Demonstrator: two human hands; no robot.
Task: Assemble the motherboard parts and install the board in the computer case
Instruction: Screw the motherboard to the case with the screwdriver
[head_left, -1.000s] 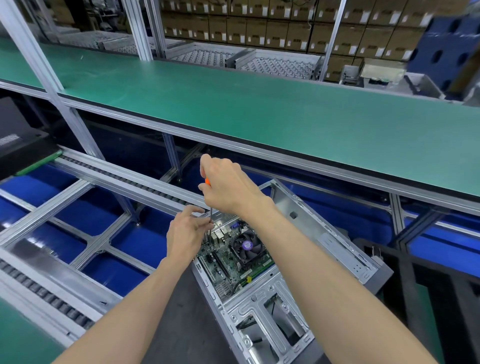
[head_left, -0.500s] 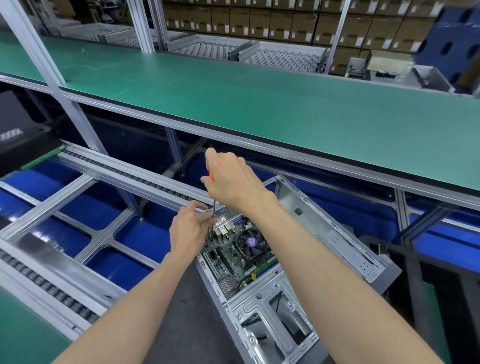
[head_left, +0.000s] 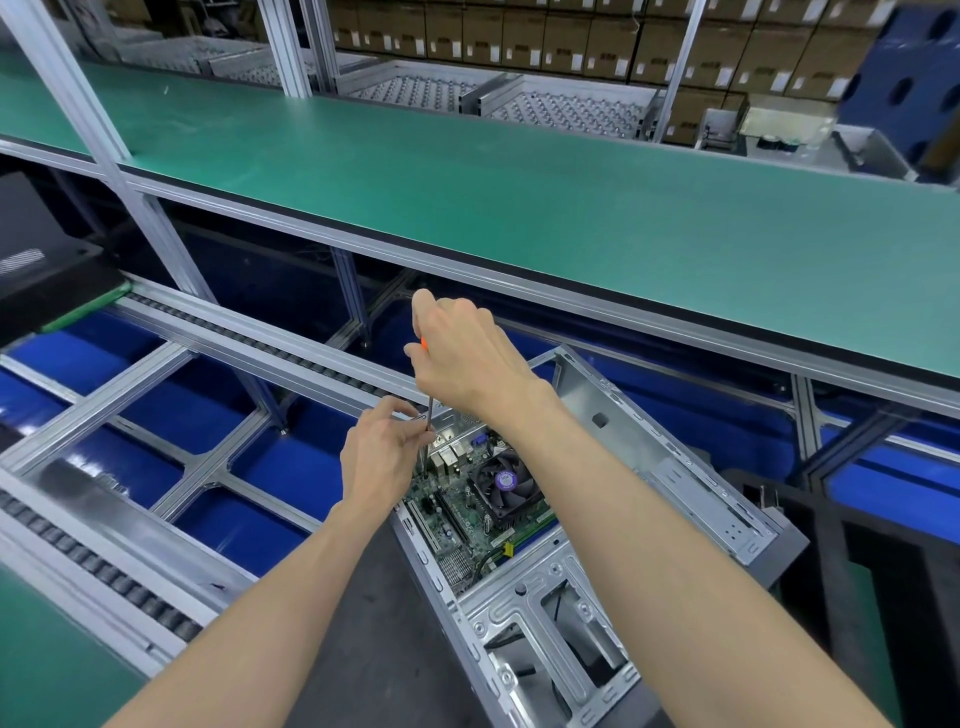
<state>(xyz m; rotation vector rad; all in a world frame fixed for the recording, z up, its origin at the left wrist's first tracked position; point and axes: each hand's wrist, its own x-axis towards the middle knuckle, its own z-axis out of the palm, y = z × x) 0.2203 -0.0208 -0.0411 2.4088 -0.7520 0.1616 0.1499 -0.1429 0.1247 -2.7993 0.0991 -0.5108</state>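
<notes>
both hands (head_left: 470, 358) (head_left: 379, 457) barely shifted; fingers clamped on screwdriver (head_left: 429, 415) over motherboard (head_left: 467, 512).

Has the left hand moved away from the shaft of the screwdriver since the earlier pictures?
No. The left hand still pinches the thin metal screwdriver shaft at the same far corner of the grey metal computer case.

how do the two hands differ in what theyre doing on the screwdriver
The right hand is higher, wrapped round the orange handle; the left hand is lower, pinching the metal shaft of the screwdriver. The right shows its back; the left shows its thumb side. Both are on the one tool over the motherboard.
</notes>
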